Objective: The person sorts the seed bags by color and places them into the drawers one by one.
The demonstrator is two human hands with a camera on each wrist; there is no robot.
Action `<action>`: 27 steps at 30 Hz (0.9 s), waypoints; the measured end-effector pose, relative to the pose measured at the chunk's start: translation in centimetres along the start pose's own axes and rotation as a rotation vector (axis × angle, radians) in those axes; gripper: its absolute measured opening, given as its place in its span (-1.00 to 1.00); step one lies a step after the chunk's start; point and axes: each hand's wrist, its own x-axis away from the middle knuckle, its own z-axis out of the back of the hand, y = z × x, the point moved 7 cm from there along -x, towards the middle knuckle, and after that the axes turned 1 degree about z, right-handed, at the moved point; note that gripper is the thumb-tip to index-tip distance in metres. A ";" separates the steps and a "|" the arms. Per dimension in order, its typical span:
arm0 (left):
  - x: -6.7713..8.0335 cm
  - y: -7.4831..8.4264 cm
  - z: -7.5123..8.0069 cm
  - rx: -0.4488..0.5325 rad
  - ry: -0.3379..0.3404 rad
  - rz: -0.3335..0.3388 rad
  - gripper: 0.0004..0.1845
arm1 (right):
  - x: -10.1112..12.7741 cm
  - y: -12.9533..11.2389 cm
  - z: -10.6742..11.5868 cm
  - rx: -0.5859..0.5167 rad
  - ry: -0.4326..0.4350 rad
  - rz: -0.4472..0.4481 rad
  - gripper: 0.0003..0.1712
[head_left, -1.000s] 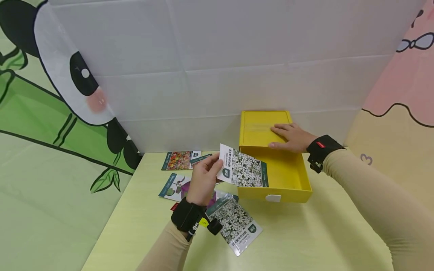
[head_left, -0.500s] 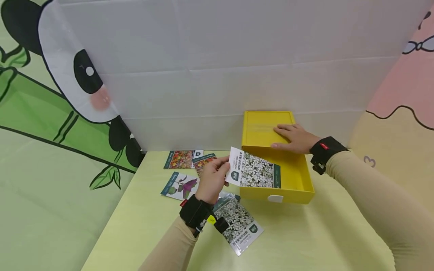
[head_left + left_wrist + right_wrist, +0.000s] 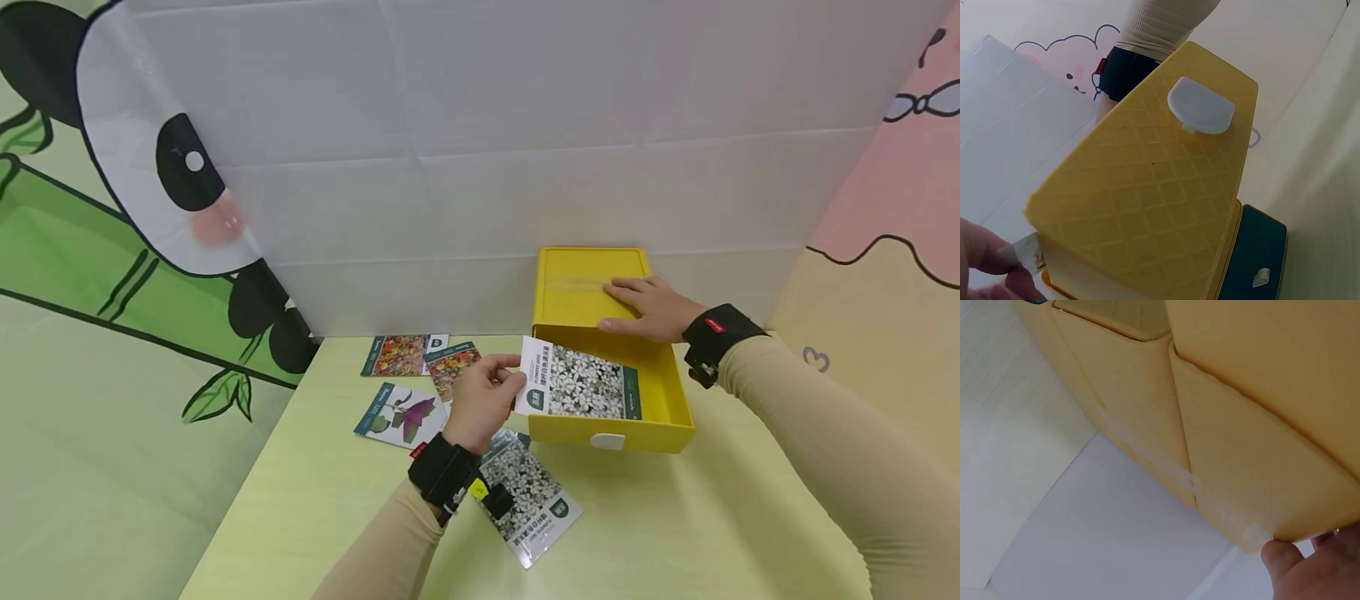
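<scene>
My left hand (image 3: 487, 402) pinches the left end of a flower seed packet (image 3: 588, 383) printed with white blossoms. The packet lies over the pulled-out yellow drawer (image 3: 671, 400), its green end within the drawer's outline. In the left wrist view, the same packet (image 3: 1022, 253) shows edge-on between thumb and finger, at the drawer's side. My right hand (image 3: 648, 310) rests with spread fingers on top of the yellow drawer cabinet (image 3: 573, 287). The right wrist view shows its thumb at the edge of the cabinet (image 3: 1260, 462). A white tab handle (image 3: 607, 440) sits on the drawer front.
More seed packets lie left of the drawer: a purple-flowered packet (image 3: 401, 414) and two orange-flowered ones, including one at the back (image 3: 403, 355). A white-blossom packet (image 3: 528, 496) lies in front. Below the drawer is a dark green drawer (image 3: 1257, 256). A white backdrop (image 3: 450, 208) stands behind.
My left hand has moved right with the seed packet, bringing it farther over the drawer and a little lower. The right hand has stayed on the cabinet top.
</scene>
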 end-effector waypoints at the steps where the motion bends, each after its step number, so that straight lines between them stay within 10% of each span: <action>1: 0.0 0.0 0.0 -0.013 0.002 -0.003 -0.71 | 0.0 0.0 0.0 0.000 -0.002 0.001 -0.06; 27: 0.0 -0.6 -1.4 -0.065 -0.020 -0.018 -0.67 | -0.4 0.4 -0.2 0.014 0.011 -0.026 -0.01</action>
